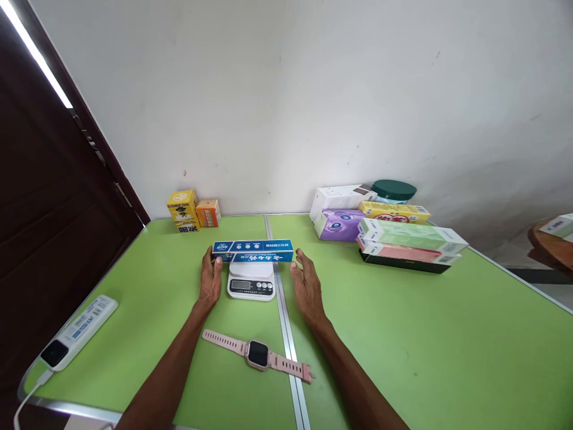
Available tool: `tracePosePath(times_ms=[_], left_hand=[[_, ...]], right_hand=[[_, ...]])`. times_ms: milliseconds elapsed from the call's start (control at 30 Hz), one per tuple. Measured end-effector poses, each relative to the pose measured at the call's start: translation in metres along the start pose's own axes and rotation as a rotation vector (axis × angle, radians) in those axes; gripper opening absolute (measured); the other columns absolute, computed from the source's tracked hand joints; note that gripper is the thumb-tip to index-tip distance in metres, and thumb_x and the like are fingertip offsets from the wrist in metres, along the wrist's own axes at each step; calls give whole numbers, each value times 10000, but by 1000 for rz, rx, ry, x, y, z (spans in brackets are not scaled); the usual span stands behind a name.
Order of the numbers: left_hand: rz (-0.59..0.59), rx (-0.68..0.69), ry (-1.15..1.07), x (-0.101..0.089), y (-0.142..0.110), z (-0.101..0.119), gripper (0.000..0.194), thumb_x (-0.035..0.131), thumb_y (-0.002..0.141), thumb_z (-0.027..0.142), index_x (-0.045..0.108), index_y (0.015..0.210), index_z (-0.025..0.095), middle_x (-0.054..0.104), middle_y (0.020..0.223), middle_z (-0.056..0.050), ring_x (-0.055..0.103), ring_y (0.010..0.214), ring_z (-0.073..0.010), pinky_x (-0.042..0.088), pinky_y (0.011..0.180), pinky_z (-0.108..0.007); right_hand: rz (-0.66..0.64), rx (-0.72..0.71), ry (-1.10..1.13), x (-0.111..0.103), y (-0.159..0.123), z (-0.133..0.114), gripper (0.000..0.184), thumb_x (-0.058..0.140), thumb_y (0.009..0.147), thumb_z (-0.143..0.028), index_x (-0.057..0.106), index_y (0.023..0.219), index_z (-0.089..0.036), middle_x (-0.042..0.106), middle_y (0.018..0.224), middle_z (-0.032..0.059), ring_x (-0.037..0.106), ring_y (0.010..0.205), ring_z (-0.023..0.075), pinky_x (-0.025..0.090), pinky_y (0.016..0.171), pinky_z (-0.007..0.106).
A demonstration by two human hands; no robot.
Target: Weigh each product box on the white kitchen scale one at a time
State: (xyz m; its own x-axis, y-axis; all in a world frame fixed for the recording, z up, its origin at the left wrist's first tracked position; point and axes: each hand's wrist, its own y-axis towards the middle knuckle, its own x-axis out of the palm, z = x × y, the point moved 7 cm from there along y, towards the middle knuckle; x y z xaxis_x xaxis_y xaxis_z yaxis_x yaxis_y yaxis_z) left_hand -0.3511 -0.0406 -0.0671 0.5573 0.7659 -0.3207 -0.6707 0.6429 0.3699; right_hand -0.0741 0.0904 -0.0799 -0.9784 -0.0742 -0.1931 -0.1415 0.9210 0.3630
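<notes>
A long blue toothpaste box [253, 251] lies crosswise on a small white kitchen scale [251, 289], covering the back of its platform. My left hand [210, 279] is at the box's left end, with the thumb in front of the corner and the fingers beside the end; whether it touches is hard to tell. Just off the right end, my right hand [308, 289] is open, palm inward, holding nothing. The scale's display is too dim to read. Nearer to me, between my forearms, a pink-strapped smartwatch [258, 354] lies flat.
Yellow [183, 212] and orange boxes [208, 214] stand at the back left. At the back right are a purple tissue pack [339, 224], a white box [340, 196], a yellow box [394, 211], stacked long boxes [412, 235] and a green-lidded tub [394, 190]. A white cabled device [80, 331] lies left.
</notes>
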Motion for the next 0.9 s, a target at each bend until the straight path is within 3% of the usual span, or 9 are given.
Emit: tracePosePath(times_ms=[267,467,567,700,800,900], left_hand=[[-27,27,0,4,-3,7,819,425,1015,786,563,1538,171,604,1552,-216,571,1471,-346,398,1282,-519],[127,-51,-20,-13,3,6,726,450,1025,740,575,1494,200,623,1537,-187,579,1451,-323,419,1264,-470],[236,-82,-18,-40,17,4,654,413,1057,689,555,1465,199,644,1500,-185,604,1410,-313,447,1231,-448],[443,-197,9,-87,38,-19,600,381,1088,598,473,1491,165,594,1539,-223,589,1424,-318,434,1239,-460],[569,-302,70,-117,48,-48,622,484,1060,569,417,1524,161,535,1585,-243,539,1479,-331,399,1268,-485],[582,-335,138,-132,57,-72,748,669,965,557,400,1548,173,521,1587,-234,505,1510,-346,379,1288,-492]], right_hand=[[-73,-93,13,8,-4,-10,714,491,1038,-720,600,1538,-222,637,1539,191,627,1385,360,525,1154,615],[-83,-166,-52,31,-2,-44,719,443,1063,-713,572,1568,-218,634,1534,193,580,1440,361,472,1214,622],[-133,-198,-62,66,5,-75,749,421,1057,-738,587,1549,-198,615,1555,201,560,1456,365,455,1231,599],[-349,-156,-57,139,14,-106,725,406,1062,-720,632,1469,-165,683,1431,220,629,1339,380,514,1140,569],[-487,-120,-80,192,17,-112,620,425,1071,-642,668,1363,-151,728,1292,217,681,1212,378,545,1052,539],[-511,-17,-96,227,22,-98,504,517,1039,-598,691,1209,-156,749,1183,209,705,1129,376,561,985,507]])
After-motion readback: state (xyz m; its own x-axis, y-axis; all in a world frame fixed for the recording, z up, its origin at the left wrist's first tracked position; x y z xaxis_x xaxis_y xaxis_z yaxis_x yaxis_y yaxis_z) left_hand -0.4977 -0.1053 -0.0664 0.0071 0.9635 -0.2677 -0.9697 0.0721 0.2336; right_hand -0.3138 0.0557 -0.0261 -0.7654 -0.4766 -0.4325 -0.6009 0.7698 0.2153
